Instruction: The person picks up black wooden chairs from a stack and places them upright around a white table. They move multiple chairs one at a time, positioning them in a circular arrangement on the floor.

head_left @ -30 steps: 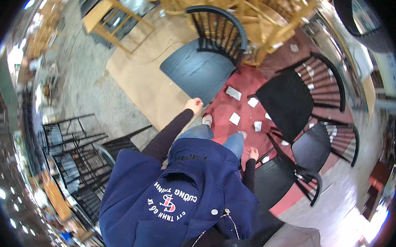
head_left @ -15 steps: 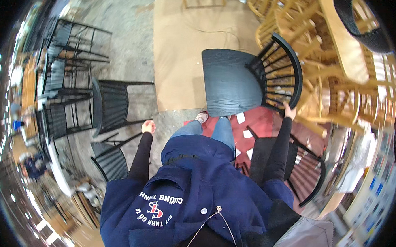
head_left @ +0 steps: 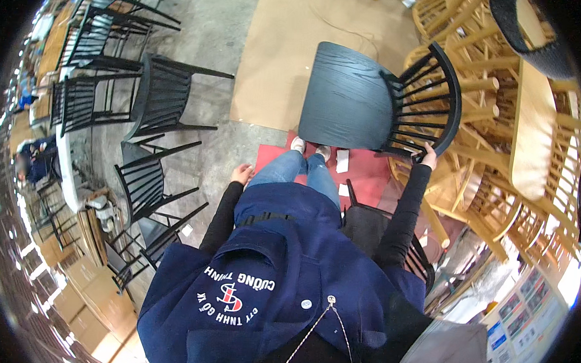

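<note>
A black wooden chair (head_left: 347, 96) with a wide seat and a curved spindle back is in front of me, its back turned to the right. My right hand (head_left: 426, 157) grips the near end of its curved back rail. The seat hides the chair's legs. My left hand (head_left: 241, 173) hangs by my left thigh, fingers curled in, with nothing seen in it; it touches no chair. Left of that hand is another black spindle-back chair (head_left: 149, 182). A dark chair (head_left: 366, 225) stands close by my right side, partly covered by my right arm.
Several black chairs (head_left: 161, 95) line the left side. Light wooden chairs and frames (head_left: 480, 144) are piled at the right, beside a pale board (head_left: 532, 140). A red mat (head_left: 265, 161) lies under my feet, brown sheeting (head_left: 269, 70) ahead. Cardboard boxes (head_left: 101, 296) stand at lower left.
My view has turned, and the surroundings have shifted. The held chair now appears slightly farther right and higher in view, with my right hand still on its back. My left hand appears closer to my leg.
</note>
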Available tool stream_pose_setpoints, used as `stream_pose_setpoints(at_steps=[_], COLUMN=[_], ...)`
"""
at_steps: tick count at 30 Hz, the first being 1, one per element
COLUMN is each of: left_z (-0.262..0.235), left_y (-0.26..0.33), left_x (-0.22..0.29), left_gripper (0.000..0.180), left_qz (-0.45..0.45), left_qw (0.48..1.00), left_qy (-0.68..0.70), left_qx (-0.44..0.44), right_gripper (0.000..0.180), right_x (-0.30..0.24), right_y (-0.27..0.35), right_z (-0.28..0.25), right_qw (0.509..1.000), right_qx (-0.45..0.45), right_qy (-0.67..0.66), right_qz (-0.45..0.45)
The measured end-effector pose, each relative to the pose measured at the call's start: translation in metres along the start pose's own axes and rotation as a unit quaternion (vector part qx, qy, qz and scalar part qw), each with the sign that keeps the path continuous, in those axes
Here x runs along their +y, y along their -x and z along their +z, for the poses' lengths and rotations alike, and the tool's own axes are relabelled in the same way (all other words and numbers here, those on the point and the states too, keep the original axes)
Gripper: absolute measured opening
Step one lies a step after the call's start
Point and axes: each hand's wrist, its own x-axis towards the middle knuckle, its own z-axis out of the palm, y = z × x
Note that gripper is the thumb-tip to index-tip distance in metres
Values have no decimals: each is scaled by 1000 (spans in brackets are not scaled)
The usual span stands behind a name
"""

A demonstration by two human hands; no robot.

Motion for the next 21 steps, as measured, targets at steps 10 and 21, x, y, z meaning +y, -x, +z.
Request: stream_pose_setpoints(at_steps=[10, 21], left_z=[10, -65], left_y=[-4, -86], left_x=[41, 31], left_gripper=[21, 21], left_qz=[73, -11], left_qw=[978, 987], left_qy=[-193, 126], left_qx=[9, 102], right_gripper=[17, 31], right_x=[-49, 56], right_y=[-24, 65], right_z=[51, -62], right_qw=[991, 999], right_qx=[-25, 42], right_qy=[-46, -6], right_qz=[124, 2])
